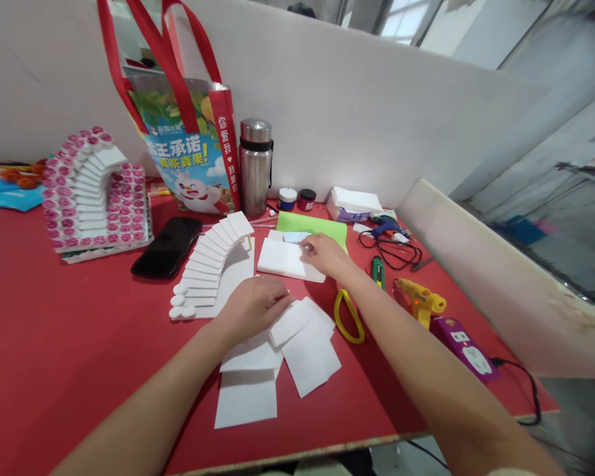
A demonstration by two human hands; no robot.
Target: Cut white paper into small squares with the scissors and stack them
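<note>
Right forearm [411, 350] is nearest; right hand [324, 253] touches white card stack [278, 258] leftward, long axis crosswise. Left hand [255, 301] farther; neither grip discernible.

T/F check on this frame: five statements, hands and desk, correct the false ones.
1. The right hand is at the white stack. True.
2. The left hand grips the green cutter. False: it is at the loose white sheets.
3. The steel flask stands upright beside the printed bag. True.
4. The black phone lies on the white stack. False: it lies on the red table.
5. The glue gun is yellow. True.
</note>
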